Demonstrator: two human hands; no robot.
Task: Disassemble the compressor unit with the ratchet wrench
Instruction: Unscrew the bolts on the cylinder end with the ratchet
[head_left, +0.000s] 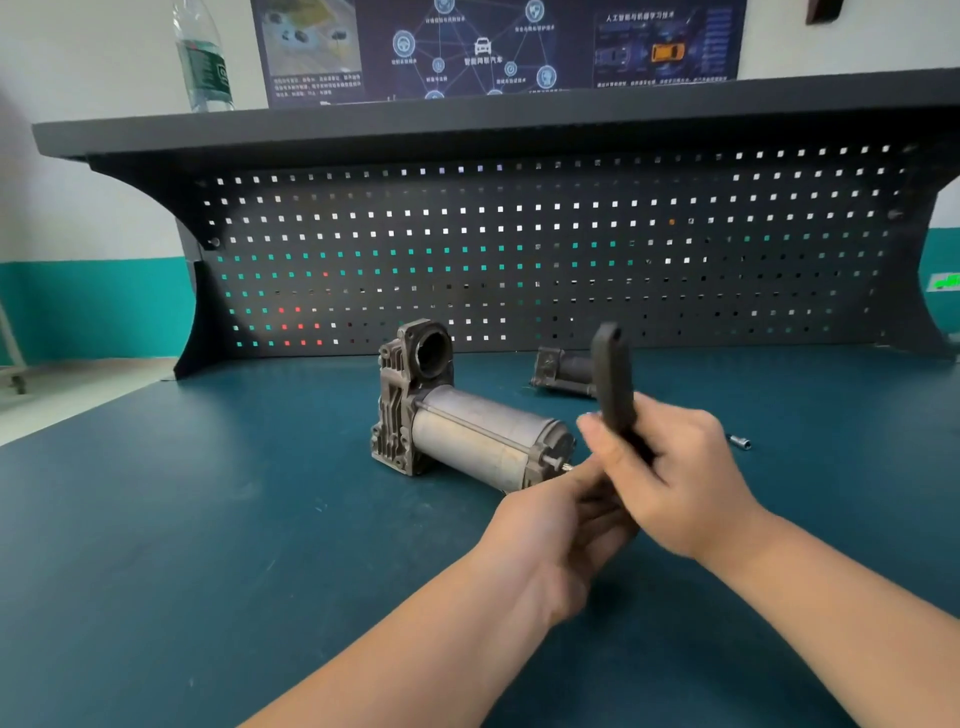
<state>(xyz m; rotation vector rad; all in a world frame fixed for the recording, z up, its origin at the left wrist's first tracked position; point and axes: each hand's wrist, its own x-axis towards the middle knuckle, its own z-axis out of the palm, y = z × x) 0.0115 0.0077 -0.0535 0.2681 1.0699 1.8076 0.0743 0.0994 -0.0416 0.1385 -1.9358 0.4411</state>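
The grey compressor unit (457, 421) lies on its side on the blue-green bench top (208, 493), its finned housing and round opening to the left, its motor end toward me. My right hand (670, 473) grips the ratchet wrench (615, 384), whose dark handle points up. The wrench head is hidden behind my hands, close to the motor's end cap. My left hand (561, 535) curls round the lower end of the wrench just under my right hand. Both hands are blurred.
A second dark compressor part (563, 371) lies at the back right by the pegboard (519, 244). A small silver socket (740, 441) rests on the bench to the right. A water bottle (202, 57) stands on the top shelf.
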